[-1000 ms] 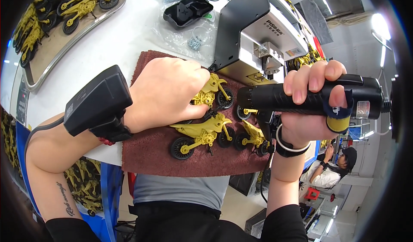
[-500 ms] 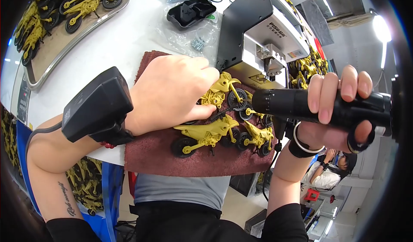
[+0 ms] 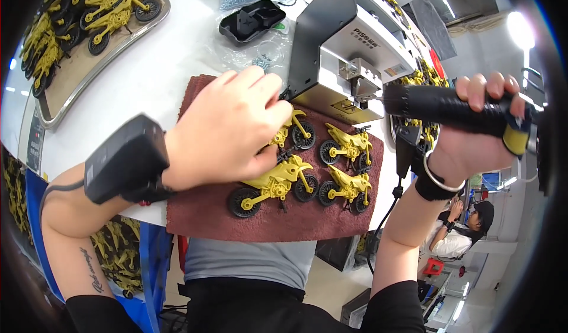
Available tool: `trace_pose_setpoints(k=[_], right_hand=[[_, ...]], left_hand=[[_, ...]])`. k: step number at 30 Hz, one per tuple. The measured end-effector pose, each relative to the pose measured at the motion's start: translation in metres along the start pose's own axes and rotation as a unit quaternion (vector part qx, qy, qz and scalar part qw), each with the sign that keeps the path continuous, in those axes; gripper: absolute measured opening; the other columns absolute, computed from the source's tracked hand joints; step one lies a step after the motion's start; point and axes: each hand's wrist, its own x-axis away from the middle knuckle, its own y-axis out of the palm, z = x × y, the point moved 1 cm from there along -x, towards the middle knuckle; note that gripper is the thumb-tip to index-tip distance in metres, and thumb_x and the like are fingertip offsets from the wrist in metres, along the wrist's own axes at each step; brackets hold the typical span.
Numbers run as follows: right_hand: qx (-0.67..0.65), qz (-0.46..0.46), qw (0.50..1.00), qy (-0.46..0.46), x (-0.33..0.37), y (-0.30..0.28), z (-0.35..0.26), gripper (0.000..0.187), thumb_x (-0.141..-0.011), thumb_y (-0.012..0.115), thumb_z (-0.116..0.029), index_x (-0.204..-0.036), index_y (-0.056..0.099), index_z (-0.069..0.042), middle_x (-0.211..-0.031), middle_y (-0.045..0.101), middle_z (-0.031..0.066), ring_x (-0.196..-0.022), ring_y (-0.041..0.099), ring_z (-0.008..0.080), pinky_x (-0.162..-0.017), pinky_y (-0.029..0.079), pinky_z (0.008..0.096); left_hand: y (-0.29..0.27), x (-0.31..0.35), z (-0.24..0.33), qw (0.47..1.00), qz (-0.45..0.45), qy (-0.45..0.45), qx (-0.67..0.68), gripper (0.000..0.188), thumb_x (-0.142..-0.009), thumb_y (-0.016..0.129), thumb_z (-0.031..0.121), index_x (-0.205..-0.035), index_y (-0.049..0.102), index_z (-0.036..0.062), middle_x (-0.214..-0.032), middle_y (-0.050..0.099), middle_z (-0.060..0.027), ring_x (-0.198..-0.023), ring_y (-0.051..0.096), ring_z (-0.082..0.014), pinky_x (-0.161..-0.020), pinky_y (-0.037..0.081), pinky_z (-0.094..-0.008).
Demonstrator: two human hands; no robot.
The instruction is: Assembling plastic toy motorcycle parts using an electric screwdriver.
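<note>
Head | left hand (image 3: 228, 133) curled over motorcycle (image 3: 296, 131), grip unclear | right hand (image 3: 476, 135) raised, gripping screwdriver (image 3: 435, 104)

On your tabletop (image 3: 177, 43), toy motorcycles (image 3: 275, 184) lie on a cloth (image 3: 296, 229) before you, a machine (image 3: 313, 52) behind them, a tray (image 3: 80, 70) to your left.

The white table (image 3: 177, 43) carried a metal tray (image 3: 77, 98), a machine (image 3: 332, 67), clear plastic (image 3: 271, 46) and a brown cloth (image 3: 296, 225). On this cloth were several yellow bikes (image 3: 275, 183).
</note>
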Motion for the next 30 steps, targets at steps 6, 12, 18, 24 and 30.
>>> trace_pose_setpoints(k=[6, 12, 18, 24, 30], right_hand=[[-0.019, 0.004, 1.000, -0.007, -0.007, 0.000, 0.032, 0.021, -0.084, 0.049, -0.027, -0.089, 0.050, -0.007, -0.079, 0.049, 0.0073, -0.056, 0.050, 0.0190, -0.058, 0.041, 0.0338], [-0.025, -0.079, 0.997, 0.011, 0.001, 0.017, 0.023, 0.022, -0.085, 0.049, -0.024, -0.093, 0.046, -0.005, -0.080, 0.045, 0.0056, -0.060, 0.046, 0.0147, -0.061, 0.037, 0.0316], [-0.150, -0.110, 0.978, 0.096, 0.019, 0.061, 0.028, 0.027, -0.086, 0.051, -0.028, -0.099, 0.043, -0.005, -0.082, 0.046, 0.0058, -0.058, 0.046, 0.0154, -0.059, 0.037, 0.0327], [-0.134, -0.130, 0.975, 0.118, 0.034, 0.085, 0.049, 0.030, -0.085, 0.056, -0.029, -0.099, 0.041, -0.006, -0.081, 0.049, 0.0074, -0.056, 0.050, 0.0179, -0.057, 0.041, 0.0345], [-0.044, -0.097, 0.979, 0.175, 0.038, 0.095, 0.043, 0.032, -0.082, 0.063, -0.027, -0.096, 0.042, -0.008, -0.079, 0.051, 0.0068, -0.057, 0.053, 0.0189, -0.057, 0.042, 0.0348]], left_hand=[[0.008, -0.001, 0.068, 0.999, -0.032, 0.038, -0.015, 0.052, -0.067, 0.065, 0.035, -0.106, 0.054, 0.0016, -0.110, 0.051, -0.0193, -0.107, 0.048, -0.0358, -0.090, 0.038, -0.0442], [0.036, 0.011, 0.068, 0.989, -0.131, -0.054, -0.031, 0.093, -0.064, 0.063, 0.060, -0.134, 0.035, 0.0040, -0.129, 0.030, -0.0349, -0.123, 0.027, -0.0489, -0.100, 0.027, -0.0536], [0.037, 0.014, 0.066, 0.979, -0.179, -0.070, 0.066, 0.090, -0.065, 0.065, 0.055, -0.133, 0.036, 0.0046, -0.131, 0.030, -0.0327, -0.127, 0.021, -0.0488, -0.104, 0.022, -0.0520], [0.041, 0.022, 0.061, 0.973, -0.124, -0.086, 0.174, 0.066, -0.064, 0.068, 0.044, -0.113, 0.051, 0.0032, -0.132, 0.027, -0.0330, -0.128, 0.018, -0.0497, -0.106, 0.017, -0.0533], [0.052, 0.024, 0.060, 0.979, -0.037, -0.063, 0.190, 0.073, -0.060, 0.069, 0.040, -0.114, 0.049, -0.0045, -0.132, 0.024, -0.0362, -0.127, 0.017, -0.0517, -0.106, 0.016, -0.0539]])
